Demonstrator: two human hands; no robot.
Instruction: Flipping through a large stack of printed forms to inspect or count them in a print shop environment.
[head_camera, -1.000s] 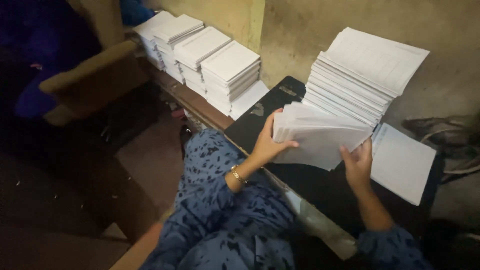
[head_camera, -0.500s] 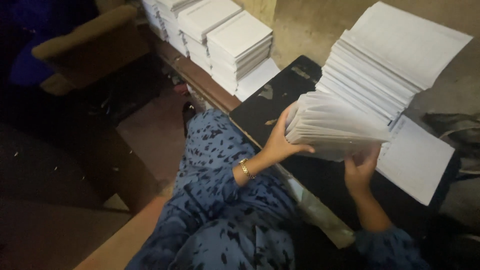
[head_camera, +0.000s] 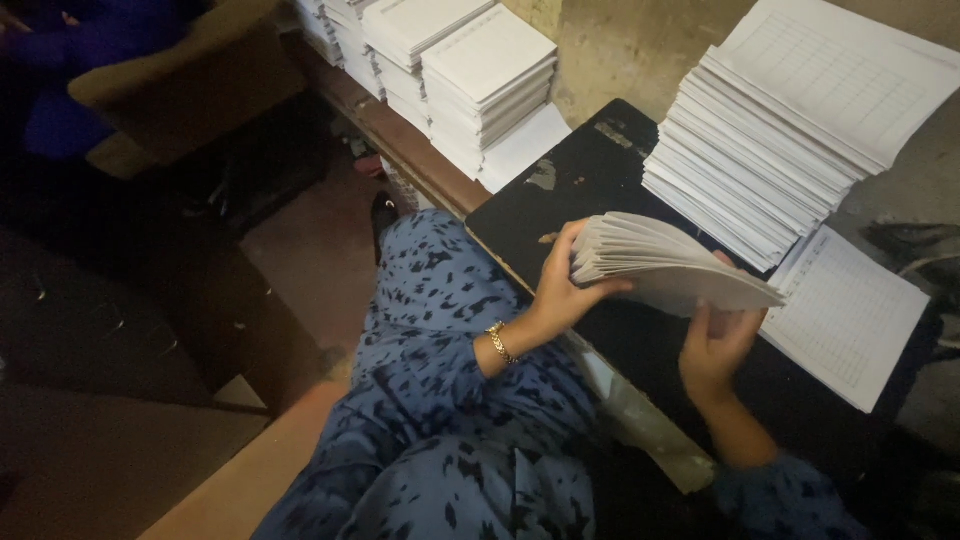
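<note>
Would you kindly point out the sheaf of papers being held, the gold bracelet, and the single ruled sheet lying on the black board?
sheaf of papers (head_camera: 665, 265), head view, its top sheet.
gold bracelet (head_camera: 499, 342), head view, on the left wrist.
single ruled sheet (head_camera: 850, 315), head view, its centre.

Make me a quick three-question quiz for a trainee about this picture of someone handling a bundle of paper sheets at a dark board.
1. True or false: both hands are on the bundle of sheets.
2. Which hand takes the bundle's near edge, fingers curled round it: A) left hand B) right hand?
3. What lies flat on the black board to the right of the bundle?

Key
1. True: the left hand's grip is on the edge, and the right hand supports the bundle from below.
2. A.
3. A single ruled sheet, in front of the tall stack of sheets.
</note>
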